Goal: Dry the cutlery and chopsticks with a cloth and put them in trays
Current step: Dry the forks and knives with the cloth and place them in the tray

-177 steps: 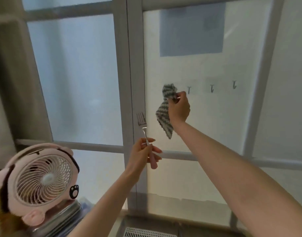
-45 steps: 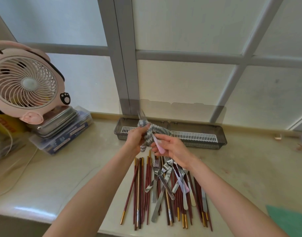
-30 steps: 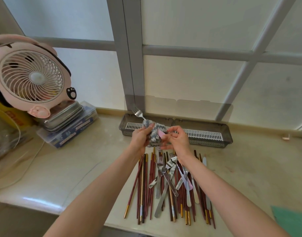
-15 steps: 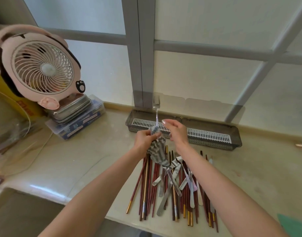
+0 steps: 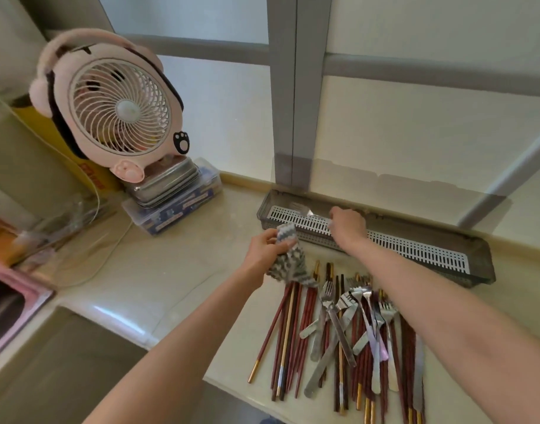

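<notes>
At the left end of the long grey plastic tray (image 5: 415, 250) with the white slotted floor: a shiny metal fork (image 5: 302, 208), prongs pointing left. Hard to tell if touching the tray floor or just above it. Handle hidden under the right hand (image 5: 348, 224), fingers curled down and pinching it.

Just in front of the tray, the left hand (image 5: 264, 252), fingers wrapped tight round a bunched grey-and-white striped cloth (image 5: 290, 261). Loose end of the cloth hanging down over the far tips of the dark red chopsticks with gold ends (image 5: 290, 332).

Chopsticks spread in a messy heap on the cream stone counter (image 5: 170, 270), close to the body. Silver forks (image 5: 348, 304) lying on top and across them. Right arm stretched out over the heap.

Tray pushed up against the wall, under the grey window frame (image 5: 293, 87).

Well off to the left, a round pink fan (image 5: 118, 108) with ears and a black paw mark, standing on flat metal boxes (image 5: 167, 182) stacked on a clear plastic box (image 5: 183, 203). Behind the fan, a yellow box (image 5: 88, 172).
</notes>
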